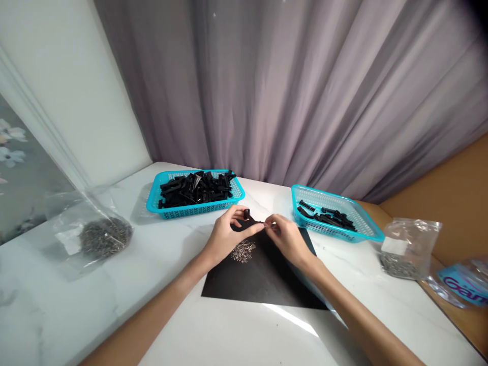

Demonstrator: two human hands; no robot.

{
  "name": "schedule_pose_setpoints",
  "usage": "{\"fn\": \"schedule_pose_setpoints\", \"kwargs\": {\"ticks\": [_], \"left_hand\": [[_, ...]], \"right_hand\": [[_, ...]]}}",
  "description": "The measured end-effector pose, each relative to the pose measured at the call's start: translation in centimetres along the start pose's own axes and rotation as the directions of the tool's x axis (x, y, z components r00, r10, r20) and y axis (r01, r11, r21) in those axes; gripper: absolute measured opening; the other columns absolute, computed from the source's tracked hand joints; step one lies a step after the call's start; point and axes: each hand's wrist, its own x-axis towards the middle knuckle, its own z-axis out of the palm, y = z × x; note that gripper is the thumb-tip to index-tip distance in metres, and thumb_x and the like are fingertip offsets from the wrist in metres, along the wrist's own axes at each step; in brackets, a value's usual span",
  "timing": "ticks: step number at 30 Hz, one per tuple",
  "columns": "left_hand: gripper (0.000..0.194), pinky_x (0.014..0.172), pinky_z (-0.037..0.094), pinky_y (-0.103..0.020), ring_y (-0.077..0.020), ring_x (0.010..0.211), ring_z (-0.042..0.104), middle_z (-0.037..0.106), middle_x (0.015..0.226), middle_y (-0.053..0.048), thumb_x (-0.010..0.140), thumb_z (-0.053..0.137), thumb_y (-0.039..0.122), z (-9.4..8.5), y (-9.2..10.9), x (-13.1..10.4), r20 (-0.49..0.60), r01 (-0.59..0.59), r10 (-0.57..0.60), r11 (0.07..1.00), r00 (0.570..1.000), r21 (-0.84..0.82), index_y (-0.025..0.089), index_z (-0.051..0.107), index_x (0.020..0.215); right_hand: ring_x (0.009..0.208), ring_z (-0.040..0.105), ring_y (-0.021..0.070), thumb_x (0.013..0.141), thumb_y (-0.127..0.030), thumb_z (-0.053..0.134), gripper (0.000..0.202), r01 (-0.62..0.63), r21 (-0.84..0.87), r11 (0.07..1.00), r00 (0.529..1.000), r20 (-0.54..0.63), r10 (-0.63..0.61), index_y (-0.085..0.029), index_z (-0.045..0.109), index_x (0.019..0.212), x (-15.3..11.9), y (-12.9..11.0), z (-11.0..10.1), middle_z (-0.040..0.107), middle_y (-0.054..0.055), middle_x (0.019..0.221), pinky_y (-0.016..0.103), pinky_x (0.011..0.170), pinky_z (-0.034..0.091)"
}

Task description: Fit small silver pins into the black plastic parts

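My left hand (229,231) is closed round a slim black plastic piece (247,214), holding it tilted above the black mat (263,284). My right hand (284,235) is pinched at the piece's right end. Whatever lies between those fingertips is too small to name. The two hands nearly meet there. On the mat beneath my left hand is a loose pile of small shiny metal parts (243,251), partly covered by the hand.
A blue basket (152,195) heaped with black pieces stands at the back left; another blue basket (366,216) holds fewer, back right. Plastic bags of small metal parts lie left (107,236) and right (400,264). A labelled bottle (465,282) is far right, and a curtain (259,91) hangs behind.
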Motion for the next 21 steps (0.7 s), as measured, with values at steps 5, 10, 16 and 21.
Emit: {"fn": "schedule_pose_setpoints", "kwargs": {"ticks": [5, 10, 16, 21], "left_hand": [[0.070, 0.089, 0.058, -0.041, -0.0254, 0.095, 0.072, 0.073, 0.116, -0.009, 0.063, 0.092, 0.045, 0.0, 0.1, -0.6, 0.205, -0.137, 0.127, 0.990, 0.971, 0.039, 0.024, 0.064, 0.124], [0.068, 0.091, 0.058, -0.041, -0.0252, 0.095, 0.073, 0.073, 0.118, -0.007, 0.067, 0.089, 0.040, 0.8, 0.4, -1.5, 0.313, -0.223, 0.186, 0.971, 0.931, 0.088, 0.027, 0.063, 0.129], [0.067, 0.090, 0.058, -0.039, -0.0244, 0.095, 0.072, 0.072, 0.116, -0.006, 0.070, 0.088, 0.040, 1.3, 0.5, -1.9, 0.341, -0.269, 0.200, 0.948, 0.919, 0.168, 0.027, 0.061, 0.130], [0.067, 0.090, 0.058, -0.039, -0.0239, 0.096, 0.071, 0.072, 0.115, -0.006, 0.072, 0.087, 0.038, 1.3, 0.6, -2.0, 0.358, -0.293, 0.211, 0.936, 0.909, 0.193, 0.026, 0.060, 0.132]], "right_hand": [[0.065, 0.060, 0.0165, 0.098, -0.031, 0.059, 0.020, -0.067, 0.243, 0.968, 0.994, -0.064, 0.084, -0.020, 0.069, 0.085, -2.8, -0.1, -2.9, 0.069, 0.003, 0.077, 0.028, 0.061, 0.048], [0.068, 0.057, 0.0158, 0.099, -0.030, 0.054, 0.016, -0.104, 0.298, 0.949, 0.992, -0.039, 0.121, -0.022, 0.062, 0.088, -5.6, 0.2, -3.5, 0.064, 0.003, 0.082, 0.028, 0.061, 0.048], [0.072, 0.055, 0.0154, 0.101, -0.025, 0.050, 0.014, -0.106, 0.313, 0.944, 0.994, 0.069, 0.089, -0.022, 0.063, 0.097, -6.2, 0.5, -3.7, 0.059, 0.003, 0.087, 0.027, 0.063, 0.048], [0.072, 0.056, 0.0149, 0.098, -0.018, 0.052, 0.015, -0.094, 0.349, 0.932, 0.992, 0.111, 0.059, -0.022, 0.066, 0.101, -6.4, 0.0, -4.4, 0.061, 0.003, 0.090, 0.027, 0.064, 0.047]]}}
